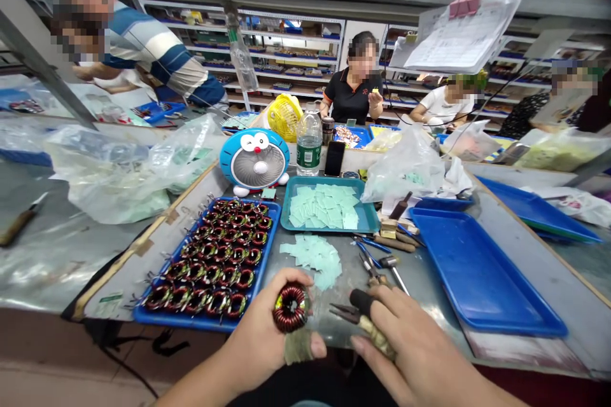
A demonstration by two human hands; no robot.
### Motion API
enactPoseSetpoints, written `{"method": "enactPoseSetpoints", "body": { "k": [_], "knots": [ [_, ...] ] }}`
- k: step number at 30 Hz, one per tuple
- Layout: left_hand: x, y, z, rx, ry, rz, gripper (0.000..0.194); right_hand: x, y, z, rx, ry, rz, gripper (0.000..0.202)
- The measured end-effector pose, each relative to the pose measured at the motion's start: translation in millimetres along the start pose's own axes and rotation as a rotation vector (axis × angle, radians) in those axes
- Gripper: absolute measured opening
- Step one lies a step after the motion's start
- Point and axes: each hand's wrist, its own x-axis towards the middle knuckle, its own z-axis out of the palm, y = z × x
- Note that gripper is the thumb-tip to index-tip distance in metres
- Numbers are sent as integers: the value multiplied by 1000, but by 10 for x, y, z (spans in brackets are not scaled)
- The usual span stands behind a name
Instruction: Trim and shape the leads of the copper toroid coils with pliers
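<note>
My left hand (267, 331) is closed round a copper-wound toroidal coil (291, 308), its ring face turned up toward me; tape wraps the thumb. In my right hand (405, 337) is a pair of needle-nose pliers (346, 313) with wrapped handles, the jaws pointing left toward the coil but apart from it. A black cover sits on one right finger. Just beyond both hands lies a loose pile of pale green sheets (317, 257). Left of them, a blue tray (267, 254) holds rows of similar coils (214, 241).
A teal tray (282, 219) of green sheets stands behind the pile. Cutters (367, 254) and other hand tools lie right of it. Farther right is a blue tray (496, 273). A cartoon-faced fan (255, 162) and water bottle (309, 143) stand at the back. Co-workers (353, 86) sit beyond.
</note>
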Motion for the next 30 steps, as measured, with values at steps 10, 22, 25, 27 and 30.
{"method": "enactPoseSetpoints", "body": {
  "k": [10,22,25,27,30],
  "knots": [
    [-14,-77,32,-100,-107,52,66,20,-101,98,125,-110,37,7],
    [4,-58,57,-60,-148,44,65,-12,-79,42,129,-160,30,7],
    [25,-13,42,-1,-166,45,67,-33,-79,19,84,-129,-6,9],
    [35,29,35,91,-161,62,66,-67,-83,-17,33,-126,-25,10],
    [36,84,39,240,-162,91,65,-134,-91,-73,-25,-138,-53,10]
  ]
}}
